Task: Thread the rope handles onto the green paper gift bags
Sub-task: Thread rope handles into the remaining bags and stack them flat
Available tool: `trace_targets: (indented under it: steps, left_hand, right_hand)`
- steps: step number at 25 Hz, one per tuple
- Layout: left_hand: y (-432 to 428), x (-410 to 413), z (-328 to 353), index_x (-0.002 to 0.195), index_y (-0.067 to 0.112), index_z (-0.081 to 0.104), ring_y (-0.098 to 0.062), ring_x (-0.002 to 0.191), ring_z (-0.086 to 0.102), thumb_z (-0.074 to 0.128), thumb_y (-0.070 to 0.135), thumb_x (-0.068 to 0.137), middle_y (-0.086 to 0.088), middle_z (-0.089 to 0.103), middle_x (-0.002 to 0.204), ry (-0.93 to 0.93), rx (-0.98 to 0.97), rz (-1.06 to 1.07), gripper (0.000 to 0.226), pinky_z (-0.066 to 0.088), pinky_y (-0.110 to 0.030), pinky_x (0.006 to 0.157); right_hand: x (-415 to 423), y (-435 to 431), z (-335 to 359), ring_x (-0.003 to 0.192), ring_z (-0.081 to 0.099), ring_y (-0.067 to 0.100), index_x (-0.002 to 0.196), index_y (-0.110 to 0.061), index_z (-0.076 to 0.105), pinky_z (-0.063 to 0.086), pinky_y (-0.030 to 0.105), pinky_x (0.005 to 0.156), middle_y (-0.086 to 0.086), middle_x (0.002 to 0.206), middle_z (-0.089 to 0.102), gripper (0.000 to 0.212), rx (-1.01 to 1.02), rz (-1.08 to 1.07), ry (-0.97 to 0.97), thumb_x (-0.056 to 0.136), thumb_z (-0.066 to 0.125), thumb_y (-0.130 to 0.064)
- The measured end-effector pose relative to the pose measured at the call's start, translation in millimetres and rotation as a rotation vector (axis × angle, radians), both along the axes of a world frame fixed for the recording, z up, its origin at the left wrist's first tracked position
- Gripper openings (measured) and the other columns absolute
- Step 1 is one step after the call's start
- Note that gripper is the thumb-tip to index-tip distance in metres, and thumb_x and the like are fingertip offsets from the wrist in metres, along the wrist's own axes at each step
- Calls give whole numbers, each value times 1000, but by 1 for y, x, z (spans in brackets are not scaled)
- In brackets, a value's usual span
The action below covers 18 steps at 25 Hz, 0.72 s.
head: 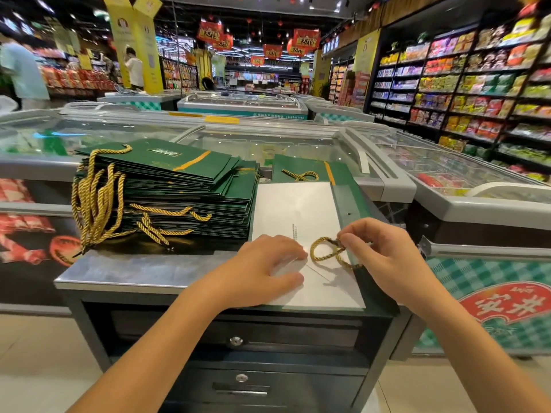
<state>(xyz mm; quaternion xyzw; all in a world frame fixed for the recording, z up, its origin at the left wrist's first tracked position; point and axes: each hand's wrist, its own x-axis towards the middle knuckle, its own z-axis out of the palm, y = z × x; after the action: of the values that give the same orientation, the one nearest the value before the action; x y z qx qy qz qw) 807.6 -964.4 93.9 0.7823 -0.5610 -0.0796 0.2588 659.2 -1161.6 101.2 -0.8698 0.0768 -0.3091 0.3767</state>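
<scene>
Right fingers [348,240] tight on rope handle [312,251], seemingly at bag [346,204] edge; left fingers [289,248] flat on bag

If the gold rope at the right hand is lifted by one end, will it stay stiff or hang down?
Probably floppy: the rope curls into a loose loop where the right hand pinches it. Likely light, since a small pinch alone holds it. Its twisted surface should not slip much.

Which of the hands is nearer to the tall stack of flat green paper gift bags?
Left. The left hand rests on white paper just right of the green bag stack; the right hand is farther right, pinching a gold twisted rope.
</scene>
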Motion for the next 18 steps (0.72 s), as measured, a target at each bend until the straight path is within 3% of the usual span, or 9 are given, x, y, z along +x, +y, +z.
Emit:
trace_targets:
  steps: [4, 7, 8, 11, 15, 18]
  left_hand:
    - [2, -13, 9, 115, 35, 68, 1, 114, 50, 66, 46, 92, 21, 62, 114, 19, -104, 95, 25, 40, -29, 105]
    - [-9, -18, 18, 106, 27, 75, 4, 96, 65, 76, 41, 86, 15, 73, 96, 238, -298, 156, 24, 49, -11, 84]
    - [-13, -20, 19, 103, 25, 77, 3, 91, 68, 78, 38, 85, 13, 75, 92, 339, -348, 172, 23, 50, -10, 79]
    - [-25, -27, 18, 97, 18, 79, -4, 82, 73, 82, 28, 83, 6, 78, 86, 541, -446, 236, 18, 57, -20, 74]
    - [-37, -31, 15, 94, 16, 79, -12, 85, 75, 81, 22, 84, 2, 78, 86, 641, -507, 268, 12, 61, -35, 84]
    - [-42, -31, 14, 94, 12, 78, -16, 88, 75, 78, 12, 86, -1, 79, 90, 719, -571, 271, 7, 62, -37, 84]
  right_hand:
    - [5, 11, -3, 83, 70, 13, 97, -23, 73, 58, 36, 83, -8, 86, 76, 8, 142, -31, -54, 96, 65, -22]
    - [8, 18, -5, 81, 70, 15, 96, -20, 74, 57, 39, 82, -4, 84, 76, 7, 178, -28, -71, 96, 67, -20]
    - [8, 20, -4, 81, 70, 15, 96, -19, 74, 57, 39, 82, -4, 84, 76, 7, 190, -28, -80, 96, 67, -18]
    - [8, 22, -4, 81, 71, 18, 95, -20, 74, 59, 40, 80, -2, 85, 76, 7, 228, -47, -109, 96, 67, -18]
    - [9, 22, -5, 80, 70, 23, 94, -20, 75, 58, 42, 77, -1, 84, 75, 6, 228, -31, -92, 95, 68, -18]
    - [5, 18, -1, 81, 69, 15, 98, -22, 74, 58, 31, 73, -5, 88, 74, 7, 206, -32, -73, 95, 68, -22]
